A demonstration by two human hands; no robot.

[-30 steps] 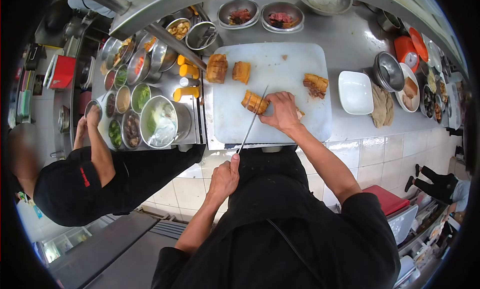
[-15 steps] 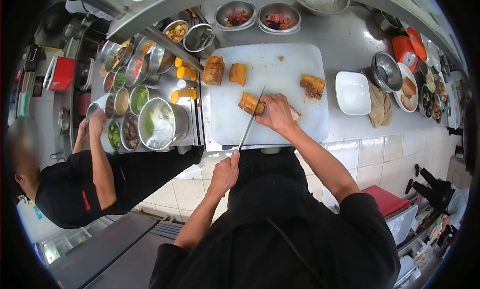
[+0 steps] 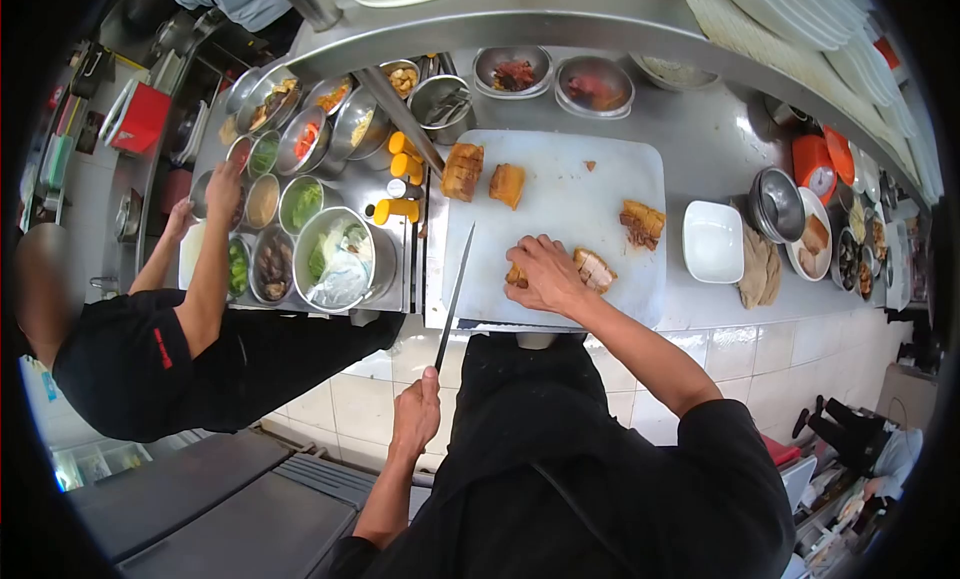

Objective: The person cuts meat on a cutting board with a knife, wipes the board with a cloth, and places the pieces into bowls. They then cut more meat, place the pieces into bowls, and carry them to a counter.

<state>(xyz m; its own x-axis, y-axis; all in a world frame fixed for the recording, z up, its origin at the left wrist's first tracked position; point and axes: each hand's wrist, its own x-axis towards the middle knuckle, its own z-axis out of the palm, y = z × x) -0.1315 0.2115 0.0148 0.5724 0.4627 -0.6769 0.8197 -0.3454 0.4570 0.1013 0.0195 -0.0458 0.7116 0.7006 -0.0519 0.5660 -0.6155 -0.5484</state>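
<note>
My left hand [image 3: 417, 409] is closed round the handle of a long knife [image 3: 457, 297]. The blade points up and away, its tip over the left part of the white cutting board [image 3: 560, 169]. On the board's near half, my right hand [image 3: 548, 276] curls its fingers over a golden-brown piece of pork belly [image 3: 516, 277], mostly hidden beneath it. A cut piece with a pale, layered face [image 3: 595, 271] shows just right of that hand. Farther off on the board lie a large browned block [image 3: 463, 172], a smaller block [image 3: 507, 185] and a scored chunk [image 3: 642, 225] with crumbs.
Left of the board stand yellow-capped bottles [image 3: 397, 211], a steel pot [image 3: 345, 259] and several ingredient bowls. A co-worker's hand [image 3: 223, 191] is over those bowls. To the right are a white square dish [image 3: 713, 242], a cloth [image 3: 760, 267] and stacked steel bowls [image 3: 778, 204]. A steel shelf [image 3: 560, 29] crosses above.
The knife has come away from the pork, pulled back left and toward me with my left hand. My right hand has shifted nearer on the board, still over the meat. The view has tilted.
</note>
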